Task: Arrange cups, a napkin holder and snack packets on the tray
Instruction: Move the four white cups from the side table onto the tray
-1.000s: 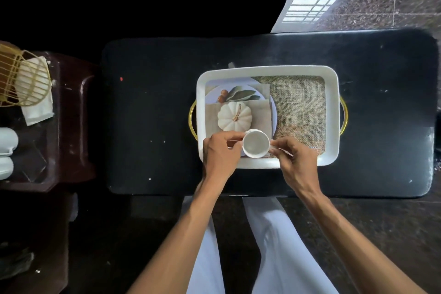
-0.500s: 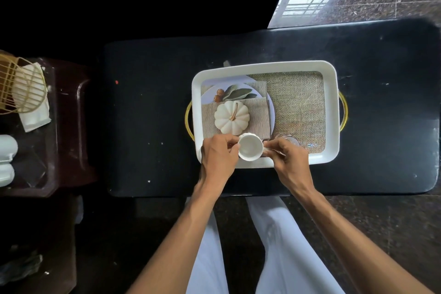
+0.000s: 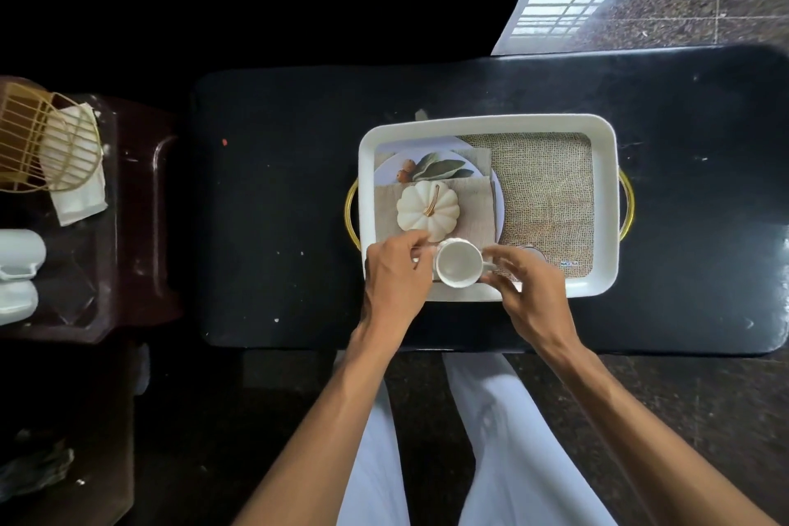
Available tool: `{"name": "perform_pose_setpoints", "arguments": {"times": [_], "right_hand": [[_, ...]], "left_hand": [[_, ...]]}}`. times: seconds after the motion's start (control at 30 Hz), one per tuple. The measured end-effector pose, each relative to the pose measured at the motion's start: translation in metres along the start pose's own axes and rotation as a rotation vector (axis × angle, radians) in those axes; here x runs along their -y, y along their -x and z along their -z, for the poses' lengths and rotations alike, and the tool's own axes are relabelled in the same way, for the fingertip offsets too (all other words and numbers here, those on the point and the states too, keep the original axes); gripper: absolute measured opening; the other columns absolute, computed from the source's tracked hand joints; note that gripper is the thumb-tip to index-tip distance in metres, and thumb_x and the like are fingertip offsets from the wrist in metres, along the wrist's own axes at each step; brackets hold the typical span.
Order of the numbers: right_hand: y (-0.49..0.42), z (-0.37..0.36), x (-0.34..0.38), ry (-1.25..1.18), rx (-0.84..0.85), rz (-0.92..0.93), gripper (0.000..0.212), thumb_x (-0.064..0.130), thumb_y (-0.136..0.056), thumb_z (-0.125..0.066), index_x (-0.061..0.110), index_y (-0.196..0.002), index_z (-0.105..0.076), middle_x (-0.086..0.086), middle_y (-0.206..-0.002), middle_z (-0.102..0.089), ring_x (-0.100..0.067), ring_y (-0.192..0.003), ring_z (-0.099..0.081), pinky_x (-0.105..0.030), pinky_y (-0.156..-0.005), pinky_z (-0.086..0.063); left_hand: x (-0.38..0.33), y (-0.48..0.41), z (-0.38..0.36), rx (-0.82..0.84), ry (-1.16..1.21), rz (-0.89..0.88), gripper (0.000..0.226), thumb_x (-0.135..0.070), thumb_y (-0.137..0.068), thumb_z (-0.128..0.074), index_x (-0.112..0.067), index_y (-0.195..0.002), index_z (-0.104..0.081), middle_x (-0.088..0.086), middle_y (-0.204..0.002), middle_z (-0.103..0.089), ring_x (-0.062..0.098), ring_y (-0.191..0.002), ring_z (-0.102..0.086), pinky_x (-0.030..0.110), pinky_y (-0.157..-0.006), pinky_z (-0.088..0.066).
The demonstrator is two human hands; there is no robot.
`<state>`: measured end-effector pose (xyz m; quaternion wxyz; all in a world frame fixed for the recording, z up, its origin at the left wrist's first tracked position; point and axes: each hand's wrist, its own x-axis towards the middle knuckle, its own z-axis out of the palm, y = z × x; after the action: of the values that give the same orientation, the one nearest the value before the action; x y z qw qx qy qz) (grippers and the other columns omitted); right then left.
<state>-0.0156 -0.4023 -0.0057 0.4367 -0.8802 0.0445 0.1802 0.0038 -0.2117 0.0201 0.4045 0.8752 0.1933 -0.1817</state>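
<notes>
A white tray (image 3: 606, 209) with gold handles lies on the black table; its floor carries a printed picture of a pumpkin, a plate and burlap. A small white cup (image 3: 457, 266) sits upright, mouth up, at the tray's near edge, left of centre. My left hand (image 3: 395, 273) pinches the cup's left side with thumb and fingers. My right hand (image 3: 529, 290) holds the cup's right side at its handle. The cup's base is hidden, so I cannot tell whether it touches the tray.
A dark brown side table (image 3: 128, 226) stands left of the black table (image 3: 277, 205). On it lie a gold wire napkin holder (image 3: 38, 141) with white napkins and two more white cups (image 3: 17, 254). Granite floor shows at the far right.
The cup has stayed at the tray's near edge between both hands. My right hand has drawn in toward the cup's handle, uncovering some burlap print.
</notes>
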Motion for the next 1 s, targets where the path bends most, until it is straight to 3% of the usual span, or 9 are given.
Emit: {"name": "perform_pose_setpoints", "arguments": {"times": [0.03, 0.1, 0.2, 0.27, 0.37, 0.47, 0.57, 0.87, 1.0], "right_hand": [[0.001, 0.002, 0.006, 0.014, -0.014, 0.013, 0.033, 0.011, -0.082, -0.079, 0.009, -0.114, -0.071, 0.004, -0.103, -0.072, -0.019, -0.097, -0.068, -0.044, -0.094, -0.054], [0.001, 0.003, 0.021, 0.006, -0.043, 0.022, 0.035, 0.010, -0.083, -0.079, 0.011, -0.117, -0.069, 0.004, -0.107, -0.071, -0.020, -0.098, -0.067, -0.042, -0.094, -0.054], [-0.002, -0.004, 0.052, -0.023, -0.073, 0.058, 0.035, 0.014, -0.084, -0.079, 0.014, -0.118, -0.069, 0.011, -0.108, -0.068, -0.011, -0.096, -0.066, -0.027, -0.090, -0.055], [-0.007, -0.017, 0.077, -0.051, -0.049, 0.086, 0.036, 0.019, -0.086, -0.077, 0.013, -0.120, -0.069, 0.008, -0.113, -0.069, -0.010, -0.100, -0.066, -0.024, -0.092, -0.054], [-0.017, -0.045, 0.115, -0.062, 0.016, 0.117, 0.038, 0.025, -0.087, -0.075, 0.014, -0.123, -0.068, 0.002, -0.118, -0.068, -0.015, -0.101, -0.067, -0.029, -0.090, -0.055], [-0.025, -0.083, 0.152, -0.071, 0.076, 0.168, 0.034, 0.023, -0.088, -0.074, 0.014, -0.121, -0.069, -0.002, -0.116, -0.070, -0.018, -0.101, -0.069, -0.028, -0.091, -0.055], [-0.032, -0.132, 0.189, -0.078, 0.138, 0.208, 0.030, 0.017, -0.087, -0.075, 0.014, -0.117, -0.070, -0.001, -0.110, -0.072, -0.017, -0.098, -0.071, -0.018, -0.089, -0.052], [-0.029, -0.285, 0.294, -0.125, 0.354, 0.303, 0.027, 0.017, -0.089, -0.075, 0.015, -0.115, -0.071, 0.011, -0.107, -0.067, -0.007, -0.102, -0.067, -0.024, -0.091, -0.056], [-0.025, -0.345, 0.327, -0.105, 0.456, 0.331, 0.026, 0.014, -0.091, -0.072, 0.011, -0.116, -0.070, 0.001, -0.111, -0.070, -0.013, -0.100, -0.069, -0.032, -0.089, -0.059]], "left_hand": [[0.002, 0.000, 0.005, -0.035, 0.054, 0.014, 0.027, -0.016, -0.097, -0.067, -0.010, -0.122, -0.074, 0.005, -0.117, -0.077, 0.013, -0.104, -0.072, 0.004, -0.078, -0.052], [0.008, 0.002, 0.018, -0.098, 0.173, 0.031, 0.029, -0.014, -0.098, -0.066, -0.010, -0.125, -0.072, 0.004, -0.120, -0.076, 0.007, -0.104, -0.069, -0.003, -0.075, -0.047], [0.021, 0.007, 0.045, -0.155, 0.327, 0.052, 0.031, -0.013, -0.099, -0.064, -0.013, -0.129, -0.070, -0.001, -0.121, -0.075, -0.003, -0.104, -0.068, 0.000, -0.077, -0.049], [0.033, 0.011, 0.067, -0.216, 0.408, 0.074, 0.031, -0.016, -0.101, -0.062, -0.016, -0.131, -0.068, -0.004, -0.121, -0.074, -0.007, -0.104, -0.068, 0.008, -0.083, -0.055], [0.057, 0.018, 0.104, -0.361, 0.490, 0.097, 0.032, -0.026, -0.106, -0.053, -0.022, -0.137, -0.062, -0.010, -0.116, -0.074, -0.001, -0.108, -0.070, 0.026, -0.089, -0.061], [0.091, 0.021, 0.151, -0.524, 0.565, 0.109, 0.034, -0.025, -0.109, -0.044, -0.020, -0.139, -0.058, -0.006, -0.116, -0.074, 0.006, -0.110, -0.071, 0.028, -0.085, -0.062], [0.132, 0.024, 0.203, -0.675, 0.638, 0.160, 0.031, -0.023, -0.110, -0.043, -0.018, -0.136, -0.059, 0.004, -0.116, -0.074, 0.010, -0.107, -0.072, 0.029, -0.082, -0.062], [0.266, 0.035, 0.335, -1.034, 0.726, 0.342, 0.028, -0.021, -0.110, -0.043, -0.011, -0.125, -0.064, 0.008, -0.114, -0.073, 0.019, -0.105, -0.072, 0.029, -0.077, -0.058], [0.314, 0.035, 0.371, -1.096, 0.734, 0.378, 0.030, -0.024, -0.109, -0.044, -0.012, -0.129, -0.063, 0.009, -0.117, -0.073, 0.014, -0.108, -0.073, 0.030, -0.083, -0.062]]}}
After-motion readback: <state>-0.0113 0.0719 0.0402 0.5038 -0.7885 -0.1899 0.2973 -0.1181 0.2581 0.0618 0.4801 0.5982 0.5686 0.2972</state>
